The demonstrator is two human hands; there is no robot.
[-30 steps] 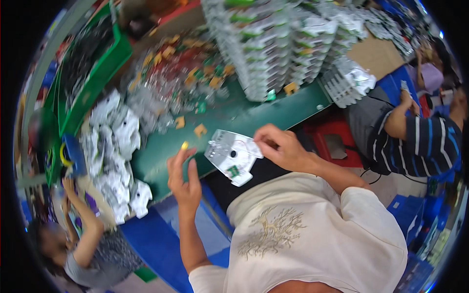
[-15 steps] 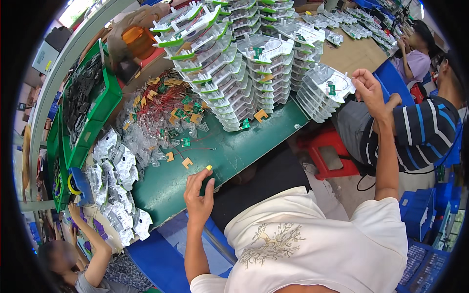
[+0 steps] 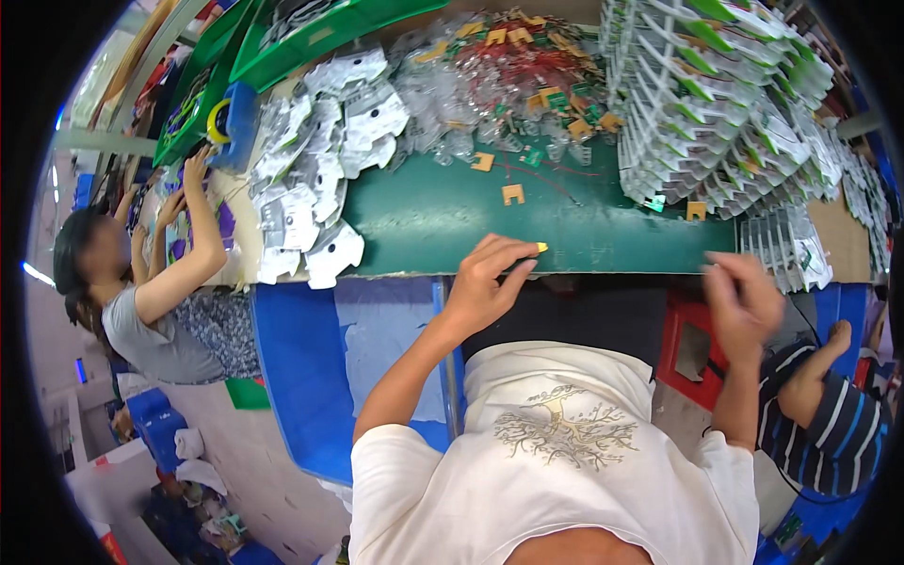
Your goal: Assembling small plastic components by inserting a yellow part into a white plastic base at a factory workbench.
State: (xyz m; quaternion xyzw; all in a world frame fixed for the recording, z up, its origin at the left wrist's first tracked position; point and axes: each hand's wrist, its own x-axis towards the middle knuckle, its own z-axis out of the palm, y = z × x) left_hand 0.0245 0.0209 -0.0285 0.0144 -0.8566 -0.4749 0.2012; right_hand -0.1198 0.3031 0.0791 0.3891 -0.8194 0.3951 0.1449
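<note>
My left hand (image 3: 488, 285) hovers at the front edge of the green tabletop (image 3: 424, 226). Its thumb and index finger are apart, and a small yellow piece (image 3: 541, 248) sits on a fingertip; nothing shows held between them. My right hand (image 3: 744, 299), smeared by motion, is at the table edge to the right, nearest a short stack of clear plastic housings (image 3: 783, 250). Beyond my hands lie a U-shaped tan piece (image 3: 512, 194) and another tan piece (image 3: 483, 162) with a thin red wire. A small green circuit board (image 3: 532, 156) lies close by.
Tall stacks of green-edged housings (image 3: 678, 113) stand at right. A heap of clear parts (image 3: 452, 99) and red wires (image 3: 518, 66) lies at the back. Silvery-white housings (image 3: 320, 160) pile up at left, near green bins (image 3: 311, 42). A co-worker (image 3: 160, 301) sits at left, another (image 3: 819, 405) at right.
The view has swung so the table lies straight across. My right hand has moved away from the housing on the short stack at right. My left hand keeps much the same pose.
</note>
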